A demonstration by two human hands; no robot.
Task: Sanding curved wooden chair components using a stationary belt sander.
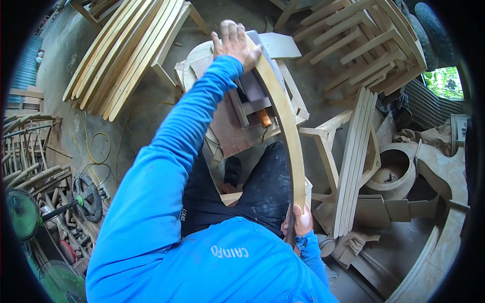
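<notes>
Pale tan curved slat point(288, 121), blue sleeve point(192, 126), green fan point(22, 214).

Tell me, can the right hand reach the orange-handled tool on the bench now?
Probably not now: the right hand grips the curved wooden slat at its near end, far from the orange-handled tool.

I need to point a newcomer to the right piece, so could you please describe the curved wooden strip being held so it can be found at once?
Start at the person in the blue long-sleeved top in the middle of the workshop. The curved wooden strip arcs in front of them, with the left hand pressed on its far end and the right hand gripping its near end. Unlike the similar bent slats stacked at upper left, it is single and held.
</notes>
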